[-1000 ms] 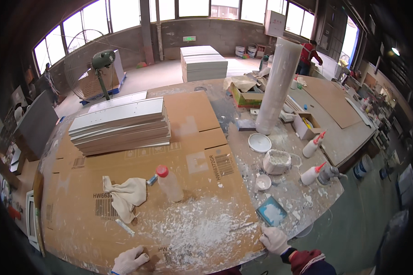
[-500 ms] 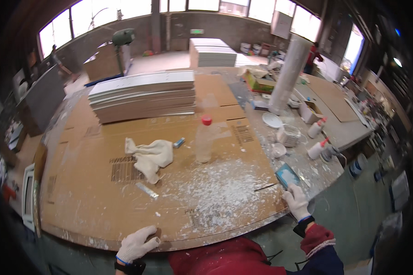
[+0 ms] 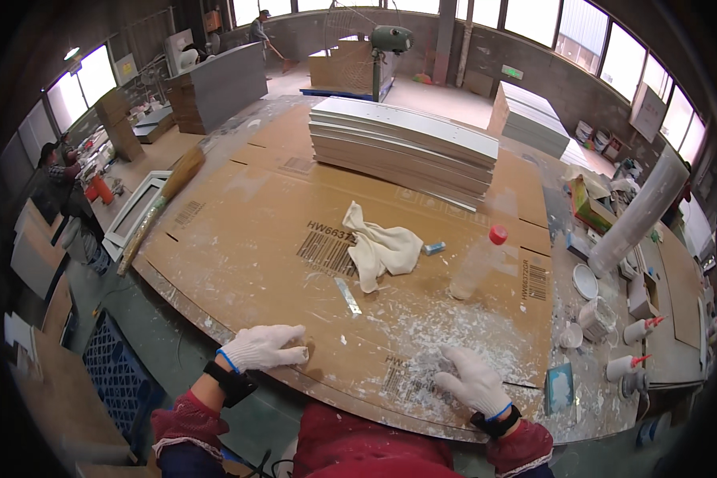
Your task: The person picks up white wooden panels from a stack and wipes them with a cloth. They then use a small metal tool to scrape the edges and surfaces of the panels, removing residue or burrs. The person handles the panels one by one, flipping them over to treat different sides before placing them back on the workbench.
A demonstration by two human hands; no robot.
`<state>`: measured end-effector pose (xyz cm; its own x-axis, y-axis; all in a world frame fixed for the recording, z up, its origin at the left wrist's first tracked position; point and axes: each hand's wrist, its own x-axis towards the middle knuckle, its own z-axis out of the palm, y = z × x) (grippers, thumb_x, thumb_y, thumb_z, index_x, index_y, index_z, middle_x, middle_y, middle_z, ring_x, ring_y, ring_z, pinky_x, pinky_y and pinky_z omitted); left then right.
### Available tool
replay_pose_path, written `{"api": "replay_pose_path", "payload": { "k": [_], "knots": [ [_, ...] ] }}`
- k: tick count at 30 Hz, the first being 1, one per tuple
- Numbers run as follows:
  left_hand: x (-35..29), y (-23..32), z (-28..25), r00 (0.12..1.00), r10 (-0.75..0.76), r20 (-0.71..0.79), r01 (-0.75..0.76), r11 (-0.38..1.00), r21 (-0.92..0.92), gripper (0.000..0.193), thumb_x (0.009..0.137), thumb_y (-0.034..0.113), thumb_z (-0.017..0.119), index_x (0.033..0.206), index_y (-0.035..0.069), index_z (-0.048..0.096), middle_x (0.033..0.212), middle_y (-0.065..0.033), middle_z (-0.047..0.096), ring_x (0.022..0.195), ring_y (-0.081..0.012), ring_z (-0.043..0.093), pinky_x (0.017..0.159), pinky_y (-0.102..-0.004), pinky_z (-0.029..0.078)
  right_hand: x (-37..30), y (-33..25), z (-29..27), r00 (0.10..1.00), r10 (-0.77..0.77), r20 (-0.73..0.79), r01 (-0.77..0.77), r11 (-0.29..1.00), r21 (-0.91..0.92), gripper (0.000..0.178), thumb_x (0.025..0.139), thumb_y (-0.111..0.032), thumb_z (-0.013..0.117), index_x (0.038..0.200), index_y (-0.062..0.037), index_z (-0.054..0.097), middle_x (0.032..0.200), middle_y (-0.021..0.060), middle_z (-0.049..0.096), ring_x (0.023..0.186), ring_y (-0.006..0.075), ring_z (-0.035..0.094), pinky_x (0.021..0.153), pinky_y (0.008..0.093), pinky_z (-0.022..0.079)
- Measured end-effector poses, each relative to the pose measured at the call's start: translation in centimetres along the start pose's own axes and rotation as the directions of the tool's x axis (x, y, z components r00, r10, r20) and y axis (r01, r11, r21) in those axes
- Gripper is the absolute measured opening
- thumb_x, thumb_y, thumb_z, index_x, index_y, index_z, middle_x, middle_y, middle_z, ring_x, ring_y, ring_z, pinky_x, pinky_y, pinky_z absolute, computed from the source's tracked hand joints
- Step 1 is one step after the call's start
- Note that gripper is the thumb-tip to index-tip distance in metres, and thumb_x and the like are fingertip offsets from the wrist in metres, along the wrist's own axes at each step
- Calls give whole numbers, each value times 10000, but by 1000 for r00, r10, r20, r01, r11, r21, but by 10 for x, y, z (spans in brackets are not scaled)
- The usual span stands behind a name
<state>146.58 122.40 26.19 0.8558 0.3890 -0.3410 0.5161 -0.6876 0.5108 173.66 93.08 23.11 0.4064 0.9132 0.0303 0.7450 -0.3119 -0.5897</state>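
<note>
Both my hands wear white knit gloves. My left hand (image 3: 264,348) lies near the front edge of the cardboard-covered table (image 3: 247,239), fingers stretched, nothing in it. My right hand (image 3: 474,379) is over the scattered white flakes (image 3: 422,338), fingers apart and holding nothing. To its right, near the table's edge, lies a blue rectangular pad (image 3: 560,387) with white residue. Beyond my hands are a flat metal strip (image 3: 347,296), a crumpled off-white cloth (image 3: 390,251) and a small blue piece (image 3: 435,248). A clear bottle with a red cap (image 3: 476,267) stands behind the flakes.
A stack of white-topped panels (image 3: 402,151) occupies the table's far side. On the right stand white squeeze bottles (image 3: 639,328), a white tub (image 3: 596,319) and a tall wrapped roll (image 3: 641,209). A brush (image 3: 182,171) lies at the left edge. People (image 3: 259,30) work farther off.
My right hand has left the blue pad and moved left over the flakes. The view has swung left, bringing the brush and the blue pallet on the floor into sight.
</note>
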Motion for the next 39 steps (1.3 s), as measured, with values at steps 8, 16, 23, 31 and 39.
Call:
{"api": "replay_pose_path", "payload": {
  "k": [8,16,23,31,39],
  "knots": [
    [96,-7,-25,985,4,-174,-7,1000,-18,965,729,487,680,1477,78,226,1488,-247,265,1345,-386,346,1060,-442,342,87,45,-5,700,344,-626,-192,935,299,833,780,-145,698,1458,6,238,1431,183,372,1292,272,401,1042,359,355],
    [257,37,-4,969,65,-237,-34,991,132,957,620,391,769,1437,185,316,1471,-212,245,1337,-422,288,1012,-618,314,165,114,26,612,361,-703,43,873,485,997,638,-53,787,1466,-42,231,1443,141,356,1301,259,382,1078,375,326],
    [303,87,70,917,355,-183,-316,925,210,758,711,325,695,1392,180,395,1399,-179,345,1338,-382,288,1035,-689,169,142,184,10,484,574,-660,236,641,730,940,591,2,813,1405,-54,346,1329,78,456,1218,229,461,1016,350,409],
    [328,179,149,836,488,-252,-444,871,211,692,743,325,637,1374,148,416,1365,-221,374,1278,-417,342,1024,-693,183,80,302,-28,392,554,-735,-14,802,597,735,707,15,734,1357,-52,397,1185,44,520,1116,168,485,974,304,416],
    [326,182,120,647,762,-10,-697,586,-414,896,684,407,733,1424,126,314,1331,-276,406,1210,-419,462,997,-376,400,41,245,-48,287,405,-868,-109,914,391,841,761,-19,698,1466,-40,239,1365,119,422,1227,255,451,1038,371,363]
  ]
}}
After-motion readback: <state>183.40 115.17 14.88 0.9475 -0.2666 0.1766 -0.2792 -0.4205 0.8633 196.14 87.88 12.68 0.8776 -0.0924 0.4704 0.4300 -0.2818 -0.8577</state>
